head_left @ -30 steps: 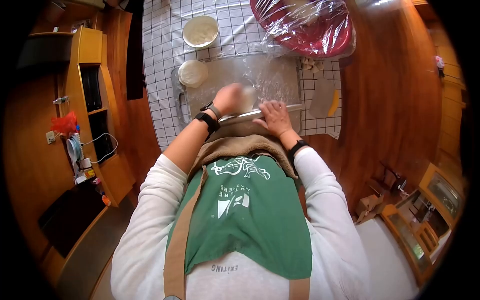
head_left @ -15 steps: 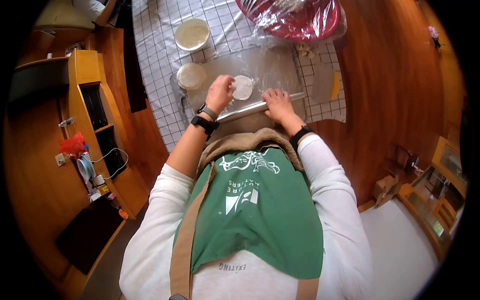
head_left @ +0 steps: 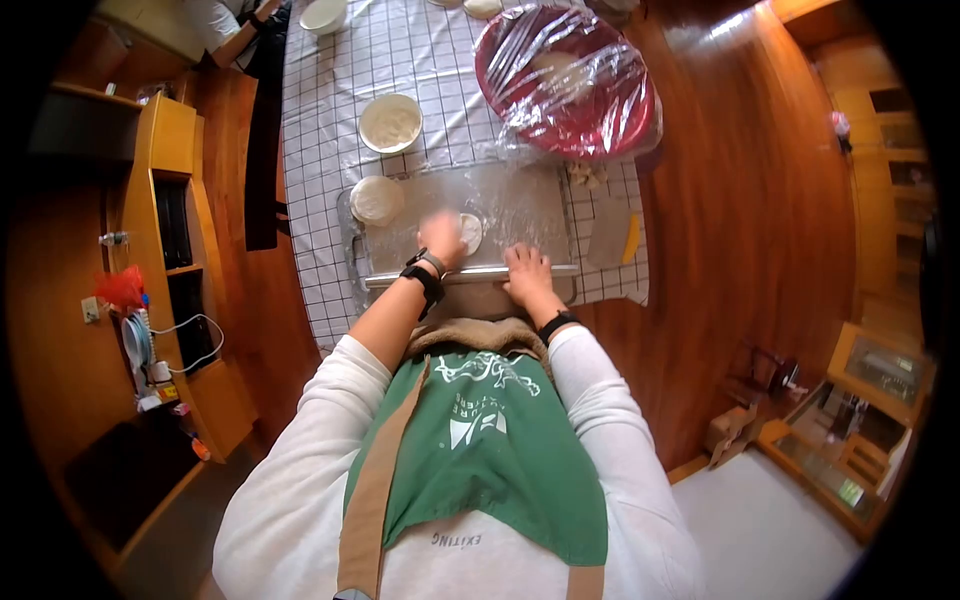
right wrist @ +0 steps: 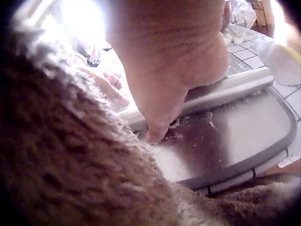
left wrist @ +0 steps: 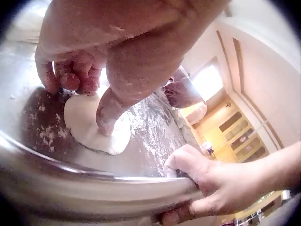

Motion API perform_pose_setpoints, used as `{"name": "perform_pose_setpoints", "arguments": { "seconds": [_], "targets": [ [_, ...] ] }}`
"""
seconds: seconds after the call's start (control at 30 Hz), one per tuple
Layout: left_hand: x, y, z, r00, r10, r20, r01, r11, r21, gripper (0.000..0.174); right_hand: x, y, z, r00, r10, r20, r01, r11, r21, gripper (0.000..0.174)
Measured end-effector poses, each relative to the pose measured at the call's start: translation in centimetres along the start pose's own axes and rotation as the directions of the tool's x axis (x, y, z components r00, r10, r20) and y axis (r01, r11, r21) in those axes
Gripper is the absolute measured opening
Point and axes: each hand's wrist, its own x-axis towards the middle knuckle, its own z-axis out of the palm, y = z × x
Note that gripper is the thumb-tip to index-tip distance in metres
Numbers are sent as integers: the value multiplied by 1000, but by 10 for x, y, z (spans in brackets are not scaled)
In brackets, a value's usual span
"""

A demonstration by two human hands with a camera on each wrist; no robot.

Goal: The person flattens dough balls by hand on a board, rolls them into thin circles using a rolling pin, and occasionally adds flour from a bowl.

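Observation:
In the head view my left hand [head_left: 442,238], blurred by motion, is at the left edge of a small white dough disc [head_left: 470,235]. The left wrist view shows its thumb on the disc [left wrist: 82,117] and its fingertips at the disc's far edge, pinching it. My right hand [head_left: 528,275] grips a long metal rod [head_left: 400,279] that lies across the near part of a floured metal board [head_left: 520,200]. In the right wrist view the thumb of my right hand [right wrist: 174,70] reaches down on the near side of the rod [right wrist: 235,87].
A stack of dough discs [head_left: 377,201] sits at the board's back left, below a bowl of white contents [head_left: 390,124]. Behind stands a red basin [head_left: 600,90] under plastic film. A scraper with a yellow edge [head_left: 610,232] lies right of the board. Another person's arm [head_left: 232,45] shows top left.
My left hand has come back over the disc's left part, which was more exposed half a second ago. The right hand stays on the rod. The head view has shifted, with more table showing behind.

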Motion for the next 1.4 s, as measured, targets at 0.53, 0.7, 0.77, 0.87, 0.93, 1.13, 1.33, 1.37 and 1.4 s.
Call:
{"name": "perform_pose_setpoints", "arguments": {
  "seconds": [0.53,0.7,0.77,0.87,0.93,1.13,1.33,1.37,1.4],
  "targets": [
    [-34,-3,-28,991,68,-119,-119,856,-503,16,0,35,0,929,-370,-14,371,928,38,51],
    [-45,4,-40,995,96,-32,-99,867,-489,17,2,39,-2,876,-483,-1,483,876,7,45],
    [-44,8,-40,989,141,47,-86,800,-593,19,4,41,-5,857,-514,-31,514,858,-18,44],
    [-40,10,-31,989,139,53,-86,822,-563,18,8,42,-7,846,-530,-51,530,848,-14,42],
    [-27,-3,-12,991,129,20,-105,878,-467,18,7,42,-7,841,-540,-38,540,841,9,41],
    [-22,-5,-5,994,55,-92,-88,914,-396,18,4,52,-15,776,-621,-113,622,783,-32,35],
    [-7,-16,15,925,327,-192,-364,909,-202,27,15,53,-35,751,-652,-105,642,758,-118,34],
    [-7,-16,18,927,321,-192,-359,909,-213,27,20,52,-36,751,-654,-93,644,756,-119,34],
    [-8,-14,17,960,211,-183,-254,932,-257,27,25,50,-37,748,-652,-122,645,758,-94,34]
  ]
}}
